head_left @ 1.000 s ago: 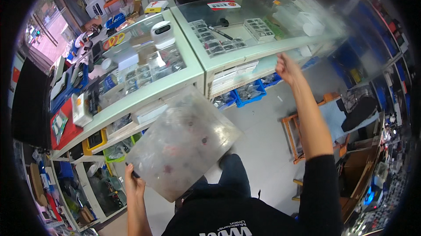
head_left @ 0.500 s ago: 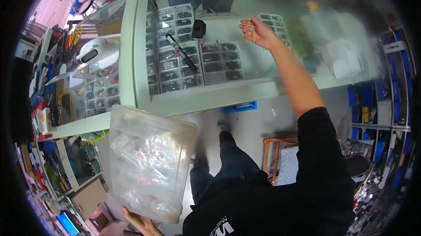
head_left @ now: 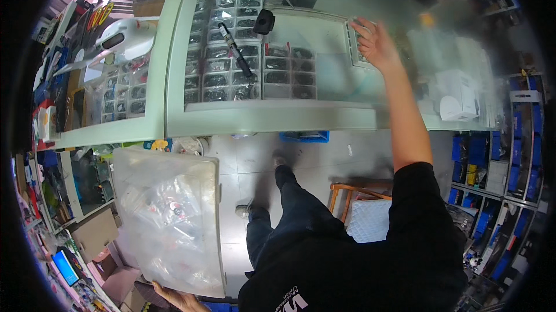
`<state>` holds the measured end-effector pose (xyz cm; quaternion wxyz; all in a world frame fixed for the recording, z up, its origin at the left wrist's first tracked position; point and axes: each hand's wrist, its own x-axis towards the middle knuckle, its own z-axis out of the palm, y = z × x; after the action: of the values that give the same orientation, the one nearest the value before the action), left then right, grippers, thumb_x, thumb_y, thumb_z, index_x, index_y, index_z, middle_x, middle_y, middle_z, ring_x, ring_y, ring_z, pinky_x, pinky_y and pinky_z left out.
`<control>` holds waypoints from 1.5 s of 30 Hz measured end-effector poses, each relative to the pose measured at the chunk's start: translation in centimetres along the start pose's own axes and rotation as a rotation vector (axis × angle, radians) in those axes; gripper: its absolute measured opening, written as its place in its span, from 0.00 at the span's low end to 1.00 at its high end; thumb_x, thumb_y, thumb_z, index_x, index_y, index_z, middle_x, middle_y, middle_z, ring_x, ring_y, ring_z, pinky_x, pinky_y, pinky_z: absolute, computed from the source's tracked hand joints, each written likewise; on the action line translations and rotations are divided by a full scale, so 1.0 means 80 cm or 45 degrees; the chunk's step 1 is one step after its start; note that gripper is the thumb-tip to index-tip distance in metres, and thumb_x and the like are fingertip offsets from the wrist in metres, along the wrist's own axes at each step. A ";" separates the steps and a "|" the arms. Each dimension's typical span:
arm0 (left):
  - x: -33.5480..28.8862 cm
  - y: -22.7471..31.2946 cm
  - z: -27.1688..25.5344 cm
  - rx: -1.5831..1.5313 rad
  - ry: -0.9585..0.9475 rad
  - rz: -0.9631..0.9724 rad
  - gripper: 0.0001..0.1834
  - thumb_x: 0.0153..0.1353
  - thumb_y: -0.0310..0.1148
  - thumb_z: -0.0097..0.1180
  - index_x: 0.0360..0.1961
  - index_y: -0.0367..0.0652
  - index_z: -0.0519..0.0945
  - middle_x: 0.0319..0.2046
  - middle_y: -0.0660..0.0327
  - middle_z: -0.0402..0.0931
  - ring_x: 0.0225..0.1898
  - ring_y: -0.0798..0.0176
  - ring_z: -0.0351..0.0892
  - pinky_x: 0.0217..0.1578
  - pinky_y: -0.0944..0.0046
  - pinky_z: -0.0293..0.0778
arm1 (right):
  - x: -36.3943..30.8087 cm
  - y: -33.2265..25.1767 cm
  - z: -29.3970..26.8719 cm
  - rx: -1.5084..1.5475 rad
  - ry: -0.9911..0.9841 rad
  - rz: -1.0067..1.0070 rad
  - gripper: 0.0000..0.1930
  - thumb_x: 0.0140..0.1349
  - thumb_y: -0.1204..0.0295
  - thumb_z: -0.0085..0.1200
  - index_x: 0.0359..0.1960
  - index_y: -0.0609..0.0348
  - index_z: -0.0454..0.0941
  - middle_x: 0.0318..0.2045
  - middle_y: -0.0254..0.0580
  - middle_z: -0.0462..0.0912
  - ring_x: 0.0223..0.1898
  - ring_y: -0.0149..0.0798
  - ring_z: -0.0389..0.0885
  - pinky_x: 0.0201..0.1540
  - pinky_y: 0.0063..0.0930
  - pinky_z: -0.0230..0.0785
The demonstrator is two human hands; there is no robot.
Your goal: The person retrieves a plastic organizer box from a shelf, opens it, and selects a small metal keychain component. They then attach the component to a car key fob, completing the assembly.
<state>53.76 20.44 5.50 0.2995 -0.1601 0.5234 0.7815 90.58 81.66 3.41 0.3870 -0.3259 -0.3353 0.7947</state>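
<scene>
A big translucent plastic box point(head_left: 200, 236), with clear bags and small red bits showing through it, hangs to the left of my legs, in front of the counter. My left hand point(head_left: 179, 299) is closed on its lower edge, part of the fingers hidden beneath. Over the right part of the glass-topped counter point(head_left: 278, 116) my right hand point(head_left: 375, 45) reaches out, fingers loosely spread, with nothing clearly visible in them. Close behind its fingers is a white compartment tray point(head_left: 360, 64). I cannot tell whether the hand touches the glass.
Trays of bagged black parts point(head_left: 223, 71) show under the glass. A black marker pen point(head_left: 236, 51) and a small black device point(head_left: 264, 22) lie near them. White boxes point(head_left: 457, 95) stand at the right. A wooden chair point(head_left: 370, 219) and a blue basket point(head_left: 304, 136) are below.
The plastic box has shifted left and down with my left hand. My right hand has moved right across the counter toward the tray. The whole view has shifted slightly.
</scene>
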 end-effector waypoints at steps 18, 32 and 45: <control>-0.014 0.327 -0.469 -0.407 0.510 0.312 0.18 0.50 0.32 0.59 0.39 0.42 0.66 0.29 0.65 0.69 0.26 0.73 0.70 0.24 0.73 0.71 | -0.390 0.629 0.811 -0.464 -1.070 0.744 0.27 0.62 0.58 0.43 0.58 0.62 0.58 0.53 0.44 0.68 0.52 0.40 0.70 0.51 0.38 0.65; 0.171 0.610 -0.938 -0.716 1.096 0.720 0.14 0.61 0.42 0.48 0.38 0.42 0.68 0.43 0.51 0.74 0.20 0.71 0.68 0.21 0.70 0.68 | -0.504 1.193 1.315 -0.558 -1.306 1.381 0.24 0.57 0.67 0.50 0.55 0.51 0.58 0.49 0.37 0.67 0.50 0.42 0.68 0.47 0.44 0.68; 0.431 0.797 -1.391 -0.923 1.263 0.532 0.18 0.50 0.40 0.63 0.32 0.40 0.71 0.25 0.62 0.72 0.17 0.69 0.67 0.16 0.68 0.66 | -0.732 1.608 1.632 -0.647 -1.267 1.327 0.32 0.57 0.74 0.51 0.58 0.52 0.45 0.54 0.46 0.60 0.55 0.45 0.62 0.54 0.53 0.60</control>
<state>-20.38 -88.29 -12.50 -0.2090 -0.4880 0.3226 0.7837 -33.38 -64.97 -8.97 -0.3217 -0.1245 -0.4454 0.8262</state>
